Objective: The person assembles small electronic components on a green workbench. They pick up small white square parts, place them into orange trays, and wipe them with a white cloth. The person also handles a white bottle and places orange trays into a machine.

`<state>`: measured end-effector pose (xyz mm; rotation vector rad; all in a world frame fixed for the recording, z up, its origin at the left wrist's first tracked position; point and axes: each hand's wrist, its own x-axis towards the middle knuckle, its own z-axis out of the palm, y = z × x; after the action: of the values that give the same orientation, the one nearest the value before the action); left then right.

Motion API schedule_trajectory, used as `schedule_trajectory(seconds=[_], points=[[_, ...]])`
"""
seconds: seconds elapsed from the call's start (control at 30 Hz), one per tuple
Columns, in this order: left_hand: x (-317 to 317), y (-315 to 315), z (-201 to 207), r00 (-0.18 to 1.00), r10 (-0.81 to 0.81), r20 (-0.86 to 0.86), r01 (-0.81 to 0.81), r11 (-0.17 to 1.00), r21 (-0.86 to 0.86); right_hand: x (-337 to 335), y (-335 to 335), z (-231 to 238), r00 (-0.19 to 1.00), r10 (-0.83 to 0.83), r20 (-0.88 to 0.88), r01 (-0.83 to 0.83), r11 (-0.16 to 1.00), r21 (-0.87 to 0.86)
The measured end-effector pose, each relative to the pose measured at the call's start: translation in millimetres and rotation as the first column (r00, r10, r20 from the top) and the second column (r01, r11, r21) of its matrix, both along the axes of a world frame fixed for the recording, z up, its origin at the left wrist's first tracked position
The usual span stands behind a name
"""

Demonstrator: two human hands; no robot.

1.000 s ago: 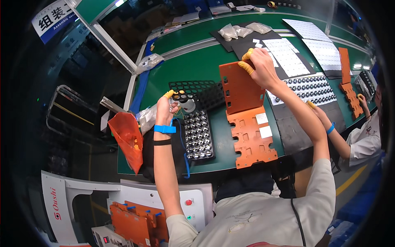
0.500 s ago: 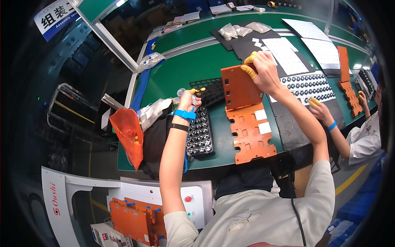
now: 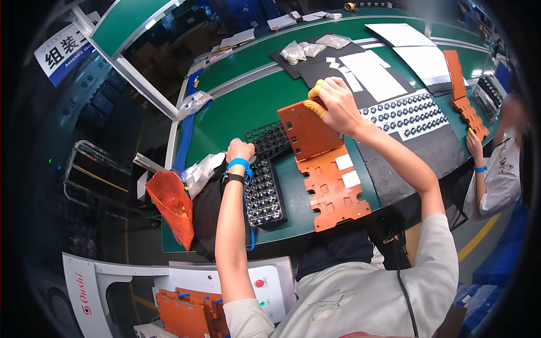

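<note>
My right hand (image 3: 337, 107), with yellow finger cots on, pinches the top edge of the raised orange hinged plate (image 3: 309, 130). That plate stands tilted up from a flat orange lower plate (image 3: 333, 194), which has cutouts and two white labels. To the left, my left hand (image 3: 240, 151) is curled at the far end of a black tray (image 3: 280, 218) filled with round shiny clear pieces. What its fingers hold is hidden. Beyond, next to the raised plate, lies another black tray (image 3: 265, 138) with rows of round holes.
An orange bag (image 3: 169, 204) and clear plastic bags (image 3: 203, 173) sit left of my left arm. White sheets with rows of dark round parts (image 3: 408, 115) lie to the right. A co-worker's hand (image 3: 474, 145) is near another orange plate (image 3: 469, 115).
My left hand has come back to the filled tray's far end, its fingers now turned away. My right hand still holds the raised plate. The co-worker's near arm has drawn back rightward.
</note>
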<state>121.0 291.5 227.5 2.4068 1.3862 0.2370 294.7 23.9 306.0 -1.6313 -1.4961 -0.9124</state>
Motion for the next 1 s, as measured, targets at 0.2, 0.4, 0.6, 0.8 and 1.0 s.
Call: schedule_trajectory(seconds=[0.2, 0.4, 0.6, 0.8, 1.0], points=[[5.0, -10.0, 7.1, 0.991, 0.038, -0.13, -0.036, 0.999, 0.02, -1.6, -0.3, 0.8, 1.0, 0.009, 0.016, -0.009, 1.0, 0.0], [4.6, -13.0, 5.5, 0.986, 0.01, -0.165, -0.002, 0.999, 0.046, 2.6, 2.2, 0.7, 1.0, 0.001, 0.009, -0.001, 1.0, 0.012], [-15.4, -17.5, 39.4, 0.994, -0.053, -0.099, 0.056, 0.998, 0.024, 11.2, 20.1, 0.1, 1.0, 0.022, -0.006, -0.022, 1.0, -0.003], [-90.0, -51.6, 104.9, 0.94, -0.234, 0.25, 0.247, 0.969, -0.021, 48.3, 62.5, -18.7, 0.998, -0.016, -0.058, 0.013, 0.999, -0.038], [-199.3, -167.8, 167.7, 0.529, 0.035, 0.848, 0.327, 0.914, -0.242, 88.8, 96.8, -54.6, 0.968, -0.082, -0.236, 0.038, 0.982, -0.184]])
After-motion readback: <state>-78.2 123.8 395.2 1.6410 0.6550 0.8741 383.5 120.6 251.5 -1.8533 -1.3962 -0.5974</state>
